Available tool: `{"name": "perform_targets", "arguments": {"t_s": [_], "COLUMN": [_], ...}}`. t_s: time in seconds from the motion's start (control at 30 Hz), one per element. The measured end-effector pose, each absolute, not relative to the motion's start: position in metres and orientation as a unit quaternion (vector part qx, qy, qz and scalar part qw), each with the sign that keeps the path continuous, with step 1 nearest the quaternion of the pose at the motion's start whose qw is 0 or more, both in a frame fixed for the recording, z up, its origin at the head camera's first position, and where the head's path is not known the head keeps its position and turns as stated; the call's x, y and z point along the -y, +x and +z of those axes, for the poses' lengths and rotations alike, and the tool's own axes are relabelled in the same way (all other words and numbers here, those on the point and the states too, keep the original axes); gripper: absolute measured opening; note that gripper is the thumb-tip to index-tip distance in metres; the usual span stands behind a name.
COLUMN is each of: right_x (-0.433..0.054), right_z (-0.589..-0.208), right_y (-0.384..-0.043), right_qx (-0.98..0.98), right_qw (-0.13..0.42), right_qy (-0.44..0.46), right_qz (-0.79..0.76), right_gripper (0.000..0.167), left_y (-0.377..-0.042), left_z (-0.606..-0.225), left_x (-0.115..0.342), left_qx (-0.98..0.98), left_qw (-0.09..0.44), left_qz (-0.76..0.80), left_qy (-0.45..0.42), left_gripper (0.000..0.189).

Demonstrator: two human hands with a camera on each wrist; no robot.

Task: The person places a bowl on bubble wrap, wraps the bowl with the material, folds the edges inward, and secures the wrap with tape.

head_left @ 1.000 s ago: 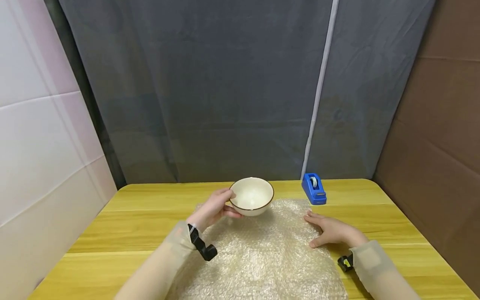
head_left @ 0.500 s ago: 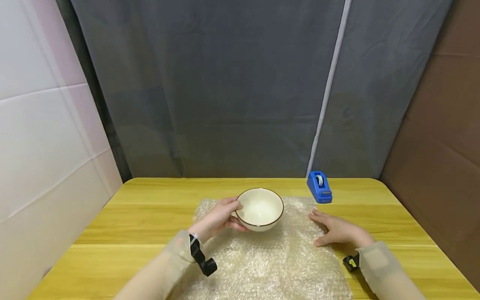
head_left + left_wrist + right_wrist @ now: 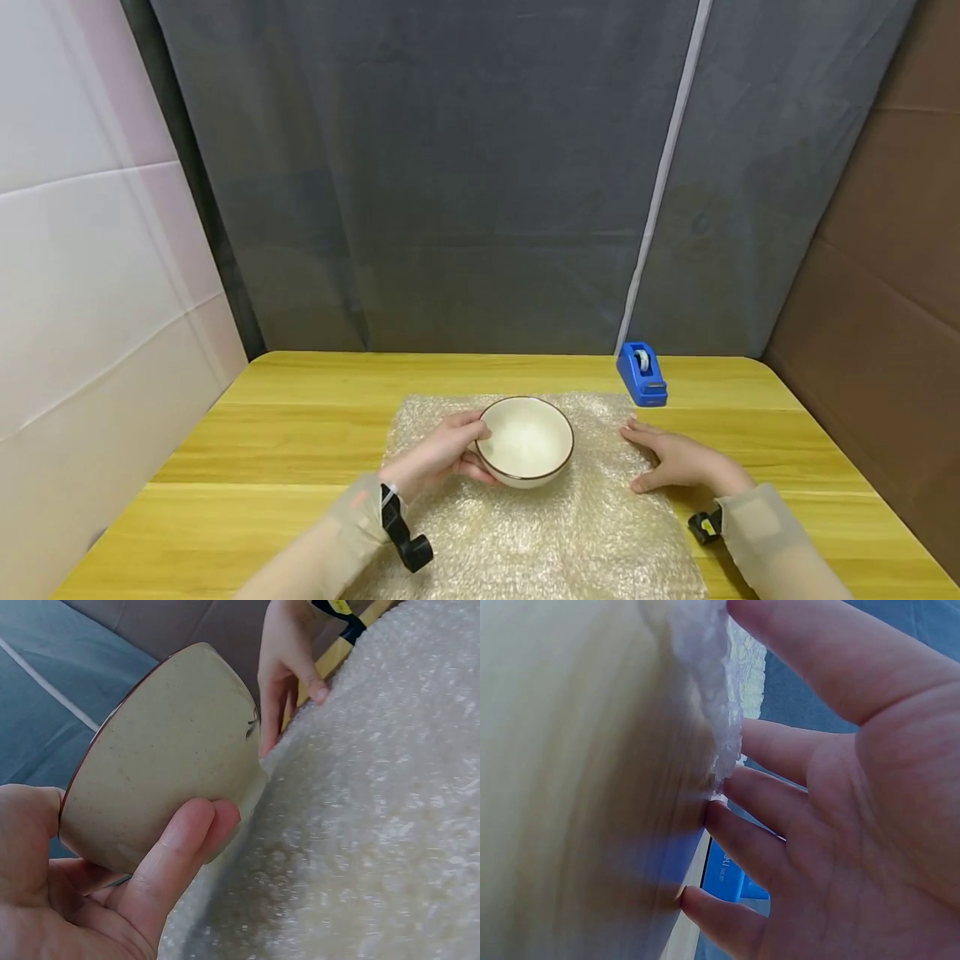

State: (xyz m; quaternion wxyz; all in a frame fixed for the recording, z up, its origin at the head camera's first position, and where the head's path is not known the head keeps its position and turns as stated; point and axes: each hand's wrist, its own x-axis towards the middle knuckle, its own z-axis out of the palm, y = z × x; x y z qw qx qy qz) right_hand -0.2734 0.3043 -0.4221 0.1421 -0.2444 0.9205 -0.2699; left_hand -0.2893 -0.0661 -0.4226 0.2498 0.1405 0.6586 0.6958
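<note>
Bowl (image 3: 525, 440) first: in the head view it's held over the far part of a sheet of bubble wrap (image 3: 517, 533), left hand (image 3: 442, 454) gripping the rim, thumb inside, fingers outside. Wrap's spread flat on the counter (image 3: 300, 433), nothing folded over, and the tape dispenser (image 3: 641, 377) sits just past its far right corner, so I'd call it early days: sheet laid out, bowl not let go yet, most of the work probably left. Mouth faces up, seemingly tipped a bit toward the wearer; it's round, so no real long axis. Left wrist view gets the outer wall, can't tell if the base touches the wrap. Right wrist view has the right hand (image 3: 855, 810) spread wide at the sheet's edge, gripping nothing.
</note>
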Motion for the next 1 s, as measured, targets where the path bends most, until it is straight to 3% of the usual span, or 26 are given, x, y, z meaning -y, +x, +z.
{"name": "perform_targets", "arguments": {"t_s": [1.0], "right_x": [-0.307], "right_z": [-0.418], "right_y": [-0.270], "right_qx": [-0.918], "right_qw": [0.140], "right_qy": [-0.257], "right_qz": [-0.266], "right_gripper": [0.085], "left_y": [-0.281], "left_z": [-0.442], "left_x": [0.054], "left_qx": [-0.652], "left_qw": [0.265], "left_qz": [0.697], "left_qy": [0.136], "left_gripper": [0.062]}}
